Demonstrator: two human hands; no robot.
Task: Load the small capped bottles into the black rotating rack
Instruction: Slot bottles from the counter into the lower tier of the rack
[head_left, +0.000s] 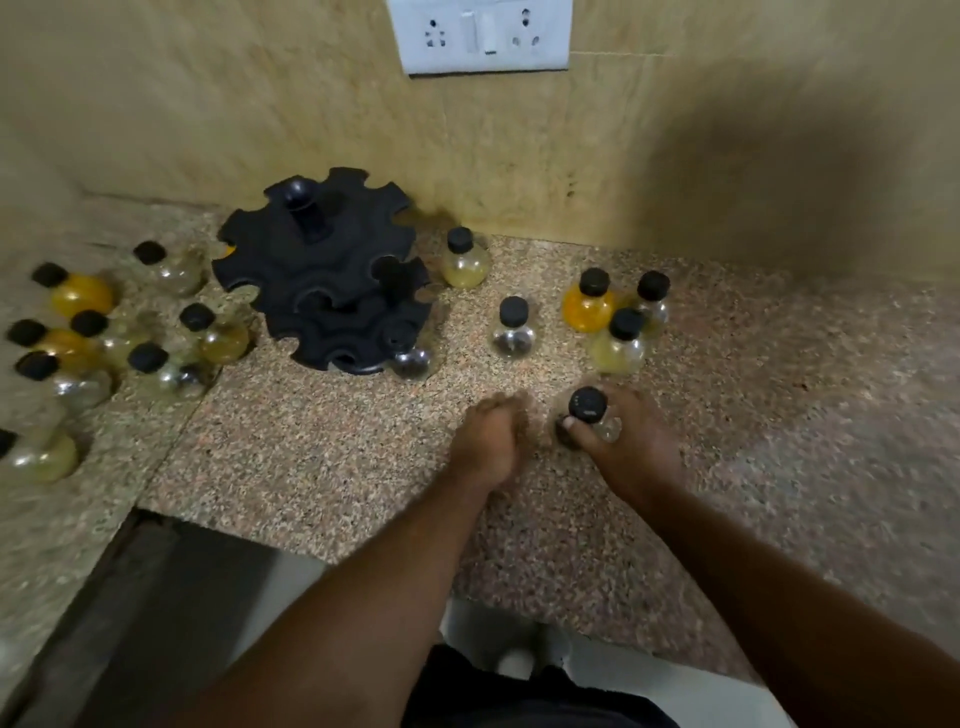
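The black rotating rack (322, 270) stands near the back wall, left of centre, with one small bottle (410, 353) seated in a lower front slot. My right hand (631, 447) grips a clear bottle with a black cap (587, 405) low over the counter. My left hand (488, 441) hovers just left of it, blurred, fingers curled with nothing seen in them. A clear bottle (513, 330) stands alone between rack and hands. A yellowish bottle (464, 258) stands right of the rack. Three bottles (618, 322) cluster at the right. Several bottles (93, 332) crowd the counter at the left.
The speckled granite counter (322, 457) ends in a front edge near my forearms, with a dark gap (156, 582) at the lower left. A tiled wall with a white socket plate (480, 34) rises behind the rack.
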